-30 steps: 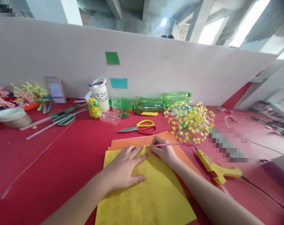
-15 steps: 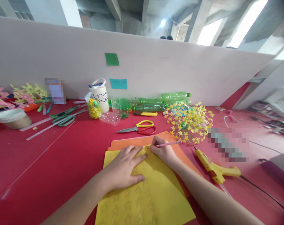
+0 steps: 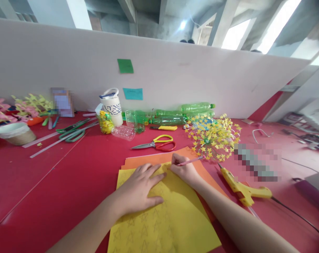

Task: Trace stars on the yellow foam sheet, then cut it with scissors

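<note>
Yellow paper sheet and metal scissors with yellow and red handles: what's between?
Head view, beyond the sheet: orange paper, a thin lilac edge, then red tabletop up to the scissors.

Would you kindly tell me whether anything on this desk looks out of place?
Only slightly: the orange paper lies askew beneath the yellow sheet, its top and right edges not lining up, and the glue gun nearby lies on its side.

Rests the left hand [image 3: 138,191] palm down and spread, holds the right hand [image 3: 185,172] in a pinch, and angles both forearms [image 3: 93,219] inward.
</note>
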`<state>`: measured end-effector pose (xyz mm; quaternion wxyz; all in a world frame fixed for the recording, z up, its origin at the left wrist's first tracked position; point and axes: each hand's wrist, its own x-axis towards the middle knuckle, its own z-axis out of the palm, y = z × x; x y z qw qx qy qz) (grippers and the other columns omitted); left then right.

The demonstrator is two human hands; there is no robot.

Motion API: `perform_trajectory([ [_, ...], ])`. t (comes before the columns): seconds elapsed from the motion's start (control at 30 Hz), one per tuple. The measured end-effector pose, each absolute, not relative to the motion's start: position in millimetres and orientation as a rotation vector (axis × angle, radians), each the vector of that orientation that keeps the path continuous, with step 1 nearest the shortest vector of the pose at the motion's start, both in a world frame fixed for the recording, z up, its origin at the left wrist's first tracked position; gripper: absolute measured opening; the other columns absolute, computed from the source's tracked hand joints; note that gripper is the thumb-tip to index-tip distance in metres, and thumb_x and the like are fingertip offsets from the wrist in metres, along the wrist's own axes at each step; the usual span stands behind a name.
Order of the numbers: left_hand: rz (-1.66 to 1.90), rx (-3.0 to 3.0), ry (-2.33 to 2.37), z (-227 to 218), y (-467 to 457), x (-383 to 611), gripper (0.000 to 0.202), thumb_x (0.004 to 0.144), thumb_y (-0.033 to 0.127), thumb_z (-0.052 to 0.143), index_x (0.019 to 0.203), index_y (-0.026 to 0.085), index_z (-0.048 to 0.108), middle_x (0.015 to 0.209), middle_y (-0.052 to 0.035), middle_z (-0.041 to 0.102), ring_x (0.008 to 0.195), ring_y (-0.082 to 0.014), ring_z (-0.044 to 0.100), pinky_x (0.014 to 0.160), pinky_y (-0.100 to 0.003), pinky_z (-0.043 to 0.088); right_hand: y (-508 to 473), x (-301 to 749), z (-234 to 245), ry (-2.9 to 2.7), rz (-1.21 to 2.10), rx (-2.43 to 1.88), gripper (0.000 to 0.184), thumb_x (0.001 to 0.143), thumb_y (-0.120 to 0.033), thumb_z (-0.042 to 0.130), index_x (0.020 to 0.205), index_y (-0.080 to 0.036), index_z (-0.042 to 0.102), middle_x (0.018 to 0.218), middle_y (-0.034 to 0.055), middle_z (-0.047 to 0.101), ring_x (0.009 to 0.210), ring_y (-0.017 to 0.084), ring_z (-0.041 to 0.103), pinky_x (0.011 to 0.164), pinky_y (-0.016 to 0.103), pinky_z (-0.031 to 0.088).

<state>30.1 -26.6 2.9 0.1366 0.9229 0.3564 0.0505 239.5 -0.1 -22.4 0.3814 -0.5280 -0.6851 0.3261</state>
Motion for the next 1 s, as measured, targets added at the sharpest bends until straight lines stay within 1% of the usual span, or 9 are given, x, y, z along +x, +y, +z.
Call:
perform_trajectory([
  [0.17, 0.137, 2.679, 1.030, 3.7, -26.9, 29.7, 0.062, 0.079, 0.058, 0.048, 0.133, 0.033, 0.033, 0.143, -0.0010, 0.023, 0.124, -0.0284, 0.024, 0.100, -0.044, 0.024, -0.2, 239.0, -24.6, -1.760, 0.815, -1.347, 0.010, 0.064, -0.014, 0.048, 0.059, -0.018, 0.039, 0.052, -0.0048, 0.040, 0.049, 0.008, 0.035, 0.044, 0.019, 0.024],
  [0.33, 0.127, 2.687, 1.018, 3.0, -26.2, 29.3, 0.063, 0.078, 0.058, 0.048, 0.134, 0.033, 0.032, 0.143, -0.0018, 0.022, 0.124, -0.0291, 0.024, 0.100, -0.046, 0.024, -1.5, 237.5, -27.2, -1.760, 0.856, -1.350, 0.008, 0.067, -0.017, 0.049, 0.062, -0.018, 0.043, 0.051, -0.0048, 0.044, 0.047, 0.008, 0.037, 0.043, 0.019, 0.024],
  [0.5, 0.141, 2.679, 1.021, 1.8, -26.0, 29.6, 0.062, 0.078, 0.058, 0.048, 0.133, 0.033, 0.033, 0.144, -0.0017, 0.021, 0.125, -0.0300, 0.022, 0.100, -0.045, 0.023, -3.1, 234.9, -25.2, -1.778, 0.879, -1.351, 0.008, 0.070, -0.019, 0.050, 0.063, -0.018, 0.046, 0.053, -0.0038, 0.049, 0.049, 0.009, 0.042, 0.044, 0.018, 0.027],
  [0.8, 0.142, 2.675, 1.023, 5.3, -26.5, 29.8, 0.061, 0.078, 0.058, 0.049, 0.132, 0.031, 0.036, 0.142, -0.0028, 0.025, 0.124, -0.0299, 0.024, 0.099, -0.044, 0.024, -4.2, 231.1, -22.2, -1.822, 0.822, -1.376, 0.007, 0.071, -0.018, 0.049, 0.064, -0.017, 0.047, 0.056, -0.0026, 0.051, 0.052, 0.009, 0.043, 0.046, 0.018, 0.028],
  [1.0, 0.155, 2.671, 1.023, 3.4, -26.3, 29.5, 0.061, 0.078, 0.057, 0.049, 0.133, 0.033, 0.034, 0.143, -0.0011, 0.022, 0.125, -0.0306, 0.023, 0.100, -0.045, 0.023, -4.2, 231.0, -25.8, -1.790, 0.739, -1.407, 0.007, 0.069, -0.016, 0.049, 0.062, -0.017, 0.047, 0.054, -0.0034, 0.050, 0.050, 0.009, 0.042, 0.045, 0.018, 0.027],
])
